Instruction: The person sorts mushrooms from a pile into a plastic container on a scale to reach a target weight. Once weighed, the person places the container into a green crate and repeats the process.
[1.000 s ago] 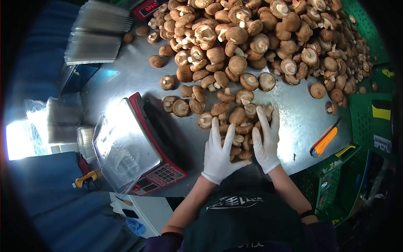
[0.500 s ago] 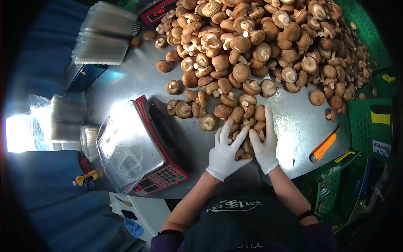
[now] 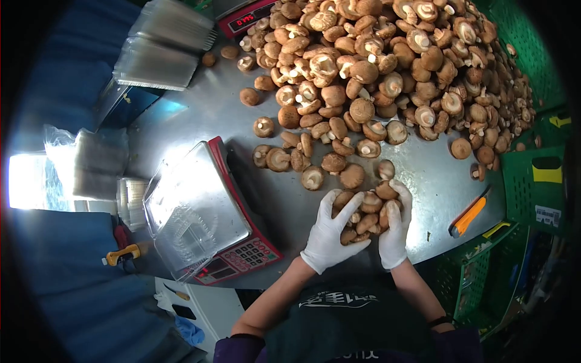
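Both hands wear white gloves and cup a cluster of shiitake mushrooms [image 3: 367, 222] between them, low over the metal table. My left hand [image 3: 331, 237] wraps the cluster from the left, thumb and fingers curved round it. On the other side, my right hand [image 3: 396, 233] presses in with bent fingers. Just beyond the fingertips lies a single mushroom [image 3: 385, 169], and several loose ones, such as a brown cap [image 3: 351, 176], are scattered ahead. A large heap of shiitake mushrooms [image 3: 387, 66] covers the far side of the table.
A red scale [image 3: 239, 254] with a clear plastic tray [image 3: 189, 233] on its plate stands left. Behind it are stacked clear trays [image 3: 158, 60] and another red scale [image 3: 245, 21]. An orange-handled knife [image 3: 471, 216] lies right, near green crates [image 3: 493, 278].
My hands have drawn the mushroom cluster back toward me and a little right, away from the loose mushrooms. The camera view has shifted slightly. The far scale's display reading has changed.
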{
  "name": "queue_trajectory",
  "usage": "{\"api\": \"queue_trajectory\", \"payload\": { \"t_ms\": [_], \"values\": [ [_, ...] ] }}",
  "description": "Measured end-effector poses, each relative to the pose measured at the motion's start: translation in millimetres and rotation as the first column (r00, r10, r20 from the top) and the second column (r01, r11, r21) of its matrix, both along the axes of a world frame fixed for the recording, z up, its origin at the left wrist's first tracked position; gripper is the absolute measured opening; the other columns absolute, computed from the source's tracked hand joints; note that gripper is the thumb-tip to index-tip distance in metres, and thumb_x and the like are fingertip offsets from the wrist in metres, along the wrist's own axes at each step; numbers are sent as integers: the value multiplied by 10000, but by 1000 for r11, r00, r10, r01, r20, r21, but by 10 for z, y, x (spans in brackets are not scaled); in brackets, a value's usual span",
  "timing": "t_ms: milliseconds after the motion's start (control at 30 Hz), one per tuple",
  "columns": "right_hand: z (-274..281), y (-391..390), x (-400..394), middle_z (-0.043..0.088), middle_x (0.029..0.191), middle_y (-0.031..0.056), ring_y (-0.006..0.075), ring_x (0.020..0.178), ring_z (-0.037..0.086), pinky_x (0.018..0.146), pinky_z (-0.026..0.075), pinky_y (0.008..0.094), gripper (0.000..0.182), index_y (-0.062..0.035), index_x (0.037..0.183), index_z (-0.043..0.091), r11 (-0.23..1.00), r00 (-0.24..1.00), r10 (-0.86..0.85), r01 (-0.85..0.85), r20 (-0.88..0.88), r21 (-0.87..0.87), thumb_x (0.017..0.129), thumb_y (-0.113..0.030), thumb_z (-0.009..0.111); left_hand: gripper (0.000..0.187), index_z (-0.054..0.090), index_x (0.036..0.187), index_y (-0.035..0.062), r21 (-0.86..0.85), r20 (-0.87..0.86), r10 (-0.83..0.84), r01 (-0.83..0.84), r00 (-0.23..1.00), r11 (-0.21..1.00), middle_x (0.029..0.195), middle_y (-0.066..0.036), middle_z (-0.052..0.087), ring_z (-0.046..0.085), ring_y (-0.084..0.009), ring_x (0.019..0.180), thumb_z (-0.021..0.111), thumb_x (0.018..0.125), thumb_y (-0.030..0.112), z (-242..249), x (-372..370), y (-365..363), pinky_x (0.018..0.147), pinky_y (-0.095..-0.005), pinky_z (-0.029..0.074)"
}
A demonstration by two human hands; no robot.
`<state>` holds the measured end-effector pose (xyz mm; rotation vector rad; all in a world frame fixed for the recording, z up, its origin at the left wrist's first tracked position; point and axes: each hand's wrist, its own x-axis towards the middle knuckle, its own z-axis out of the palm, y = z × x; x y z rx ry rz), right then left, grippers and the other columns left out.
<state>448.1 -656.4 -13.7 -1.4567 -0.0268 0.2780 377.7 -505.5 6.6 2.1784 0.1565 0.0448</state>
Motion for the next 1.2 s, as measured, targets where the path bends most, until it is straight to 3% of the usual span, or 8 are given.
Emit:
{"api": "queue_trajectory", "payload": {
  "t_ms": [300,500,600,700,767,867,1000,1200],
  "values": [
    [862,1067,-299,420,1441,157,270,1319,483,1141,382,426,600,-58,1474,370,973,950,128,-175,285,148,1020,-433,486,945,479,1511,190,146,235,138,-176,962,974,1454,-283,345,497,-461,1287,892,664,265,1074,-540,916,1055,-457,488],
    [1210,2389,-926,494,1366,146,257,1292,484,1147,350,403,508,10,1373,464,856,832,367,-477,415,198,920,-151,629,955,516,1479,149,357,305,289,-390,907,849,1449,-271,350,473,-462,1308,931,630,291,1488,-1548,1952,1072,-501,461],
    [1062,2816,-1233,505,1346,156,276,1273,509,1114,395,415,517,-44,1395,458,775,716,511,-623,476,105,957,-223,667,989,514,1463,99,316,276,409,-484,870,816,1499,-236,328,449,-425,1346,964,613,332,1235,-1993,2256,1114,-502,417],
    [1063,2884,-1207,558,1262,207,379,1260,512,1091,402,450,299,-57,1165,607,716,543,643,-677,540,-172,944,-248,675,1017,469,1497,108,438,200,422,-466,884,769,1511,-240,335,459,-434,1334,946,640,380,1075,-2209,2346,1108,-502,421],
    [1106,2832,-1269,581,1265,247,457,1279,491,1104,366,516,217,-32,971,650,753,409,655,-423,635,-504,917,-240,682,1001,463,1502,108,496,252,394,-468,884,731,1462,-210,423,474,-407,1314,908,669,438,1011,-2284,2349,1063,-504,427],
    [978,2733,-1272,570,1331,256,450,1313,484,1123,335,547,200,-27,978,650,680,338,724,-498,601,-539,903,-210,680,933,496,1474,105,447,310,435,-533,846,718,1371,-176,488,489,-392,1271,877,698,455,1038,-2274,2307,1046,-500,422],
    [961,2652,-1307,561,1370,244,412,1328,491,1131,333,542,331,-31,1190,597,660,352,745,-508,567,-553,876,-113,662,898,505,1439,68,288,323,471,-559,821,778,1237,-160,531,497,-401,1221,872,708,438,868,-2315,2359,1067,-516,382],
    [1004,2793,-1184,510,1416,213,406,1307,489,1101,361,501,598,-18,1409,477,679,224,733,-281,642,-678,874,-182,691,793,587,1348,46,526,281,434,-516,856,677,1400,-203,399,406,-412,1316,873,710,421,946,-2198,2302,1066,-514,383]
  ]
}}
